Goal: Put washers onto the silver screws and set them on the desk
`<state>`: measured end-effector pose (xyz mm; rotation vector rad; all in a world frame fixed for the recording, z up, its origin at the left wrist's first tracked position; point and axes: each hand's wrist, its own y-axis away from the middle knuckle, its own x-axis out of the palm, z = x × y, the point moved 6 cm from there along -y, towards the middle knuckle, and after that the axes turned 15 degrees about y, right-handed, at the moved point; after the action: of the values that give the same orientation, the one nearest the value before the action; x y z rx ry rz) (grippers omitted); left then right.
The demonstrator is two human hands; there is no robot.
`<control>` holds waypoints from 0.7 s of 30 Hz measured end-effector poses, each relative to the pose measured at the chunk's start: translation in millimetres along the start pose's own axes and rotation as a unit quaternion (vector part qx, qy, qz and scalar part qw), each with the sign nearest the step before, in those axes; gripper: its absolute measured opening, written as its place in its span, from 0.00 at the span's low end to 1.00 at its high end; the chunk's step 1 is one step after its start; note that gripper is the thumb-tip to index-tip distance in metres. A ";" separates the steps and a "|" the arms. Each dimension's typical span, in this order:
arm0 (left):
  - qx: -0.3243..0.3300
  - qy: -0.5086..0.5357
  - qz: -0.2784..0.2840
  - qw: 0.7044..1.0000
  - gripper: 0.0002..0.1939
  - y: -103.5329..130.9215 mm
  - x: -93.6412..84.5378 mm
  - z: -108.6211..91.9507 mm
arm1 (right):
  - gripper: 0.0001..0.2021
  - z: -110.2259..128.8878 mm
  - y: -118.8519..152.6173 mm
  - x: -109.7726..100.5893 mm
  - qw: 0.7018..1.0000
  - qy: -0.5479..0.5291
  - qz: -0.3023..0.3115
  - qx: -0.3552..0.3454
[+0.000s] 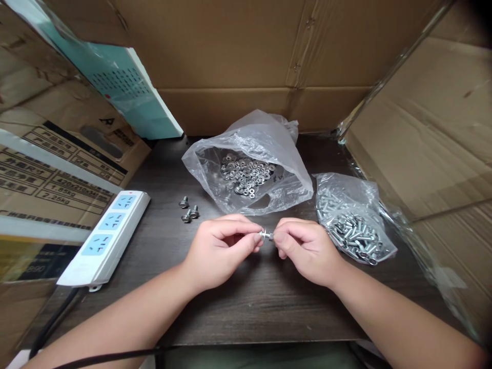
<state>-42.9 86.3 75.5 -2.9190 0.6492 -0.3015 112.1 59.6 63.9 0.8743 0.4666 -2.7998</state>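
My left hand (pixel 224 248) is closed in a pinch on a small, shiny washer (pixel 264 233). Facing it, my right hand (pixel 303 246) pinches a silver bolt (pixel 270 236), which meets the washer between the fingertips; how far it passes through is too small to tell. Behind my hands a clear plastic bag (pixel 284 189) lies with its mouth open, and loose metal washers (pixel 249 174) are inside. Several bolts fill another clear bag (pixel 357 230) to the right of my right hand. Three bolts fitted with washers (pixel 188 211) rest on the table beyond my left hand.
A white power strip (pixel 103 238) lies at the left, with a black cable (pixel 54 323) running off it. Cardboard walls (pixel 238 51) enclose the dark wooden table (pixel 246 318) at the back and both sides. A teal printed sheet (pixel 126 92) leans at the back left.
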 end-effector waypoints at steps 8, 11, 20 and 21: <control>0.014 -0.025 0.013 1.000 0.05 0.5 1.5 -2.5 | 0.05 3.0 3.4 -0.2 0.999 -0.012 -0.031 -0.038; 0.018 -0.026 0.017 0.999 0.05 0.7 2.4 -2.3 | 0.06 4.6 1.2 -1.0 0.999 0.016 -0.013 -0.039; 0.005 -0.009 0.005 1.000 0.05 0.6 0.9 -2.1 | 0.14 -1.7 5.2 1.9 0.998 -0.052 -0.019 -0.002; 0.006 -0.009 0.006 1.000 0.05 0.8 1.0 -2.3 | 0.11 1.6 5.0 0.5 0.999 -0.034 -0.033 -0.026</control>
<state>-42.8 84.9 77.8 -2.9020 0.6592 -0.2755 112.1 54.3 63.6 0.7635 0.5642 -2.8524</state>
